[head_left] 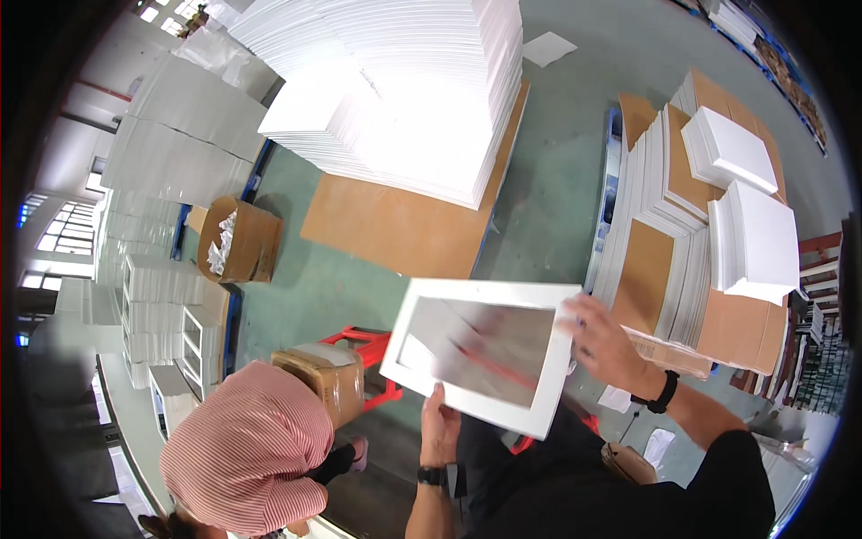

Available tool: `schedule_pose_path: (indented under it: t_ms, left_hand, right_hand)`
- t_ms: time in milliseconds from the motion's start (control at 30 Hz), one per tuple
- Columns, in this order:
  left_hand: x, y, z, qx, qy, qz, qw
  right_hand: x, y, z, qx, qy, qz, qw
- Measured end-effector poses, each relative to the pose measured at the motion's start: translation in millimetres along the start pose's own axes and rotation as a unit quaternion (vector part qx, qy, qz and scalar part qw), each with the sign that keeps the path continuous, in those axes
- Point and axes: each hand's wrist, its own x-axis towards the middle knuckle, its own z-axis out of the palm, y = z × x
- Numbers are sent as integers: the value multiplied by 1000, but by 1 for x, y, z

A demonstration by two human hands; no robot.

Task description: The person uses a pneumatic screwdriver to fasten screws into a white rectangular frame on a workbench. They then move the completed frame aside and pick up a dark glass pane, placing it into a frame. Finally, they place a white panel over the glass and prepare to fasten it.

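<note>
A white rectangular frame (pixel 404 337) with a clear glass-like pane (pixel 489 346) is held tilted in front of my body. My left hand (pixel 439 429) grips its lower border, the thumb lying on the front face. At the upper right corner is my right hand (pixel 611 341), its fingers bent over the right border. Motion smears those fingertips, so whether they grip the frame or only touch it is unclear. Through the pane, red metal parts and a blurred reflection show.
A co-worker in a striped top (pixel 247 449) bends at the left beside a taped carton (pixel 328 382) on a red stand (pixel 382 395). Ahead stands a tall stack of white sheets (pixel 395 126). White boards (pixel 754 238) are piled at the right; an open scrap box (pixel 256 242) is left.
</note>
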Motion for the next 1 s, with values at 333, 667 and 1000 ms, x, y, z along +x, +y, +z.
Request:
schedule_pose_path:
  t_ms: [333, 667, 1000]
  left_hand:
    - [211, 55, 112, 1, -78, 49, 996]
    - [500, 87, 179, 17, -85, 2, 996]
    - [664, 120, 225, 32, -22, -1, 999]
  right_hand:
    - [108, 110, 136, 681, 119, 470, 549]
    - [330, 269, 295, 396, 338, 618, 589]
    - [452, 367, 372, 428, 336, 619, 565]
